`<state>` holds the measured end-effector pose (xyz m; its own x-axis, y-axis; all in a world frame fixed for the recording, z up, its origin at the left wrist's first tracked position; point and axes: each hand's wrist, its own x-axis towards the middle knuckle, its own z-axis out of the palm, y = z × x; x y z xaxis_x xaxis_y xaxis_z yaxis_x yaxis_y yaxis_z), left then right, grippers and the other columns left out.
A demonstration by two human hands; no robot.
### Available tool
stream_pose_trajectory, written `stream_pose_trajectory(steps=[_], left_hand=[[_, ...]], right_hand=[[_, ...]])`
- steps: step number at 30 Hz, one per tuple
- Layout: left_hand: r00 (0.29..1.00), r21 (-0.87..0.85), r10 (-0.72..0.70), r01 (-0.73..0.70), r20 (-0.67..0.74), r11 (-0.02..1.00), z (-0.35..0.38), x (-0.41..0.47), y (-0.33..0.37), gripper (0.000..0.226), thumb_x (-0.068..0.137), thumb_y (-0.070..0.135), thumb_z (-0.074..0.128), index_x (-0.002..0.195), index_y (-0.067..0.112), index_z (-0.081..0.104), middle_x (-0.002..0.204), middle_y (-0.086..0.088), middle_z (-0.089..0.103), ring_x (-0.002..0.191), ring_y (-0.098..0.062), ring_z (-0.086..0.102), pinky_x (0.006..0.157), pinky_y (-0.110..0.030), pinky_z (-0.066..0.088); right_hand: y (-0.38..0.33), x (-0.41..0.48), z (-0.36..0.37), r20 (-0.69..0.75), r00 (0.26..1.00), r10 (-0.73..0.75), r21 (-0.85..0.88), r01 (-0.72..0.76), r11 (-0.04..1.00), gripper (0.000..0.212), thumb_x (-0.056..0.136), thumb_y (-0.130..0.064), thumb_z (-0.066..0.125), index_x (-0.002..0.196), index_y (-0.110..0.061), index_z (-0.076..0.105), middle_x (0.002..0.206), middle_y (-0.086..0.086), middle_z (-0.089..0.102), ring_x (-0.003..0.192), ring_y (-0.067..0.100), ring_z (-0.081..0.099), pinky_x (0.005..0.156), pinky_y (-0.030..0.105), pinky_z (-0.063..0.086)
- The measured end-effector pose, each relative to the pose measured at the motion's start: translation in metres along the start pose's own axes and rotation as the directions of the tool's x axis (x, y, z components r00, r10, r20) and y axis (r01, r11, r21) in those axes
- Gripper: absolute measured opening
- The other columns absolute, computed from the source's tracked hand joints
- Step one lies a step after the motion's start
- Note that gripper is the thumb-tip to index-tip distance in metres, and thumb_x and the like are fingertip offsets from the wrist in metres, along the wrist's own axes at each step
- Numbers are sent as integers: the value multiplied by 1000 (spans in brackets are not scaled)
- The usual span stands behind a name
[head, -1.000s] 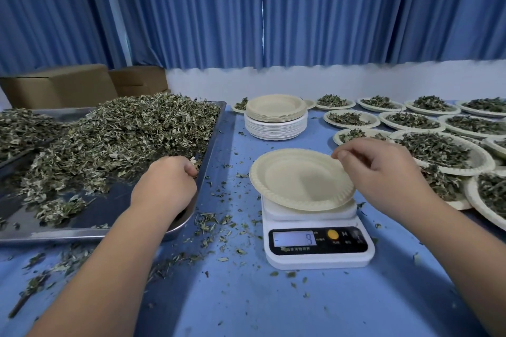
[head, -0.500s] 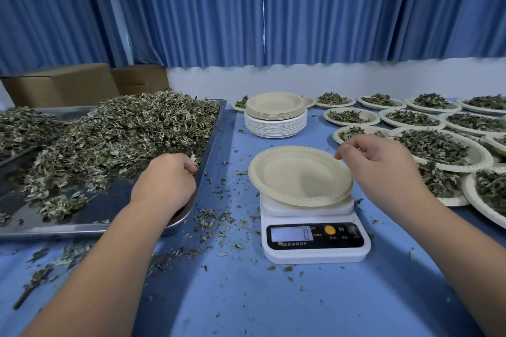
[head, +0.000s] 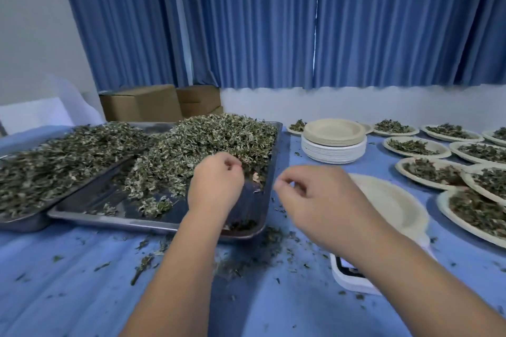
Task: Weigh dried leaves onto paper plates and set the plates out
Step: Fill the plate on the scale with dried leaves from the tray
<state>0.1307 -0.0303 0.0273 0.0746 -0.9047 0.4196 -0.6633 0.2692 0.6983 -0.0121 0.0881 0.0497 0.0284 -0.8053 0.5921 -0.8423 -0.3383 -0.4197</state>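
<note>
— Which step?
— Scooping leaves (head: 213, 139). The left hand (head: 216, 180) is curled into them in the tray (head: 153, 223); whether it grips any, I can't tell. The right hand (head: 315, 200) hangs loosely curled, empty.
— Next?
— Probably a handful carried to the bare plate (head: 388, 200) on the scale (head: 347, 279), just right of the right hand.

left hand (head: 216, 180) grips dried leaves (head: 208, 142) in tray (head: 90, 200) | right hand (head: 315, 194) loosely curled, beside empty plate (head: 391, 200) on scale (head: 347, 282)

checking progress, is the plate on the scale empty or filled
Empty: the visible part of the plate on the scale is bare paper; the right hand hides its left edge.
</note>
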Motion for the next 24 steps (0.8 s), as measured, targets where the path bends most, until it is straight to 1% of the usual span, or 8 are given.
stream_pose_trajectory(steps=[3,6,9,12,15,18,22,24], left_hand=[[989,63,-104,111,-104,992,-26,8,-30,18,90,26,47,81,32,61,86,3,65,71,-17,57,58,-28,41],[986,225,-157,165,-51,960,-49,23,-74,11,87,29,50,88,28,61,104,-7,62,90,-28,58,78,-36,48],[984,283,-176,171,-7,944,-71,56,-113,24,89,31,51,106,21,64,113,-13,60,98,-31,58,89,-38,48],[987,378,-116,65,114,924,-82,86,-140,34,96,37,48,120,17,61,127,-17,54,111,-32,54,97,-36,42],[957,478,-146,9,249,878,-89,108,-168,56,98,48,44,143,15,44,151,-18,31,136,-34,37,112,-39,29],[935,550,-186,-12,303,835,-97,127,-185,68,96,57,41,152,19,29,159,-14,15,144,-34,22,116,-43,21],[865,578,-238,-73,443,813,-93,144,-184,71,93,61,42,152,24,28,158,-10,24,144,-30,26,115,-42,21],[852,596,-227,-118,471,794,-91,149,-180,63,93,62,41,144,25,43,148,-11,43,134,-30,41,109,-44,31]], right_hand=[[-21,8,48,70,991,-113,-48,116,992,20,95,-32,45,97,-24,63,91,-8,50,93,15,51,80,31,44],[-16,-1,79,79,985,-151,-49,155,987,27,99,-34,41,116,-23,59,102,-7,44,101,11,45,82,21,35],[-11,-2,90,86,983,-165,-20,167,986,26,99,-32,42,113,-24,61,98,-10,44,93,6,45,78,16,32],[-10,-1,95,84,985,-153,-31,156,987,25,99,-30,41,110,-24,62,96,-12,44,89,3,44,75,14,33],[-12,-3,102,108,980,-164,-22,168,986,27,99,-27,38,110,-25,63,94,-15,43,89,1,41,73,13,33],[-14,-3,105,136,975,-175,-7,178,984,29,100,-28,34,113,-28,61,94,-17,41,91,0,37,75,9,31],[-12,-2,106,156,971,-181,2,183,983,29,100,-29,33,110,-28,60,90,-19,36,88,-1,33,77,7,29],[-12,0,107,159,971,-181,4,183,983,30,99,-29,31,105,-27,61,88,-19,37,86,0,35,76,9,29]])
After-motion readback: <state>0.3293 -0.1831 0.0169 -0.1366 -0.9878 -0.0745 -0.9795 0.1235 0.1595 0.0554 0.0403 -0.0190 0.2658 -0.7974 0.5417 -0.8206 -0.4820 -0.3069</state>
